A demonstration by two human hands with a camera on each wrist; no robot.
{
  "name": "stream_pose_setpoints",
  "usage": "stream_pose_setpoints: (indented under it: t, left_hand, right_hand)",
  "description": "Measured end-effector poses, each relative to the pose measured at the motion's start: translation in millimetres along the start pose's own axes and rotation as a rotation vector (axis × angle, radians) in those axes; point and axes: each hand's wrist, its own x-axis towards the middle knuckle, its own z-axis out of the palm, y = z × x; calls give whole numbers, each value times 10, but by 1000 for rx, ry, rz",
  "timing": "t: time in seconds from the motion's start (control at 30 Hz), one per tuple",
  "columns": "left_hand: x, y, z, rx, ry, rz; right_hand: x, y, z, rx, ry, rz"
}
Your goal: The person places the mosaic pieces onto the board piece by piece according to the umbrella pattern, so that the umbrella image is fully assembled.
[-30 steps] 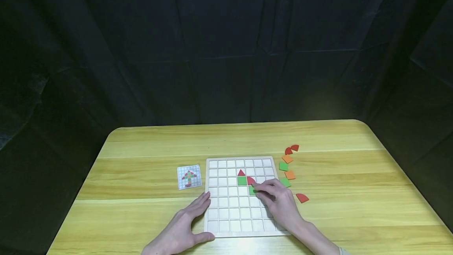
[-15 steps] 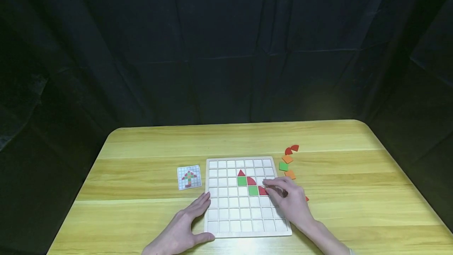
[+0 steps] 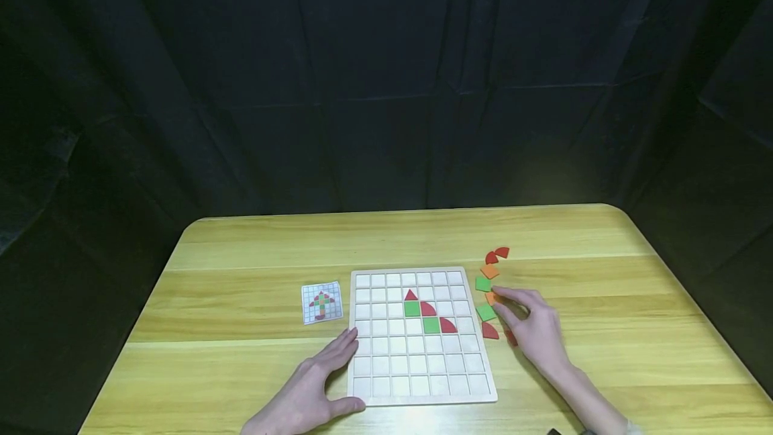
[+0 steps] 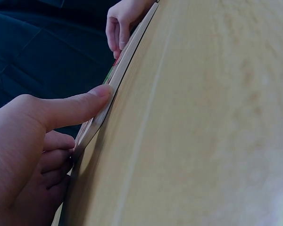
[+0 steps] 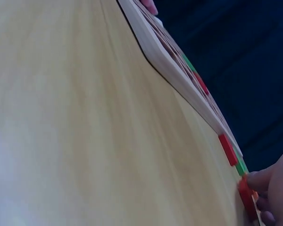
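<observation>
A white gridded wooden board (image 3: 400,361) lies on the table. On it sit a red triangle tile (image 3: 410,295), two green square tiles (image 3: 412,309) and two red quarter-circle tiles (image 3: 448,325). My left hand (image 3: 317,381) rests at the board's front left corner, fingers along the left edge and thumb on the front edge. Right of the board, thumb and index finger of my right hand (image 3: 534,327) pinch an orange square tile (image 3: 490,298) on the table. The right wrist view shows the thumb at this tile, partly hidden by the hand.
More loose tiles line the board's right side: green squares (image 3: 486,313), another orange square (image 3: 490,271) and several red quarter circles (image 3: 490,331). A small card (image 3: 322,302) printed with a coloured arrow pattern lies left of the board. A dark curtain (image 3: 386,86) hangs behind the table.
My right hand placed the second green square, then the second red quarter circle beside it on the board. It has since moved right to the loose tiles. The left hand has stayed put.
</observation>
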Motion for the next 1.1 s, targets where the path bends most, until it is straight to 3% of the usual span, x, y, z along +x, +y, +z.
stream_pose_setpoints:
  t: [0.6,0.9,1.1]
  left_hand:
    - [-1,-15,2,6,2,2]
    - [0,-18,1,12,7,4]
    - [-3,-21,5,6,-1,-2]
  right_hand:
    - [54,78,-120,-82,-28,62]
    - [83,97,-107,-131,23,-89]
    - [67,114,-101,-119,28,-85]
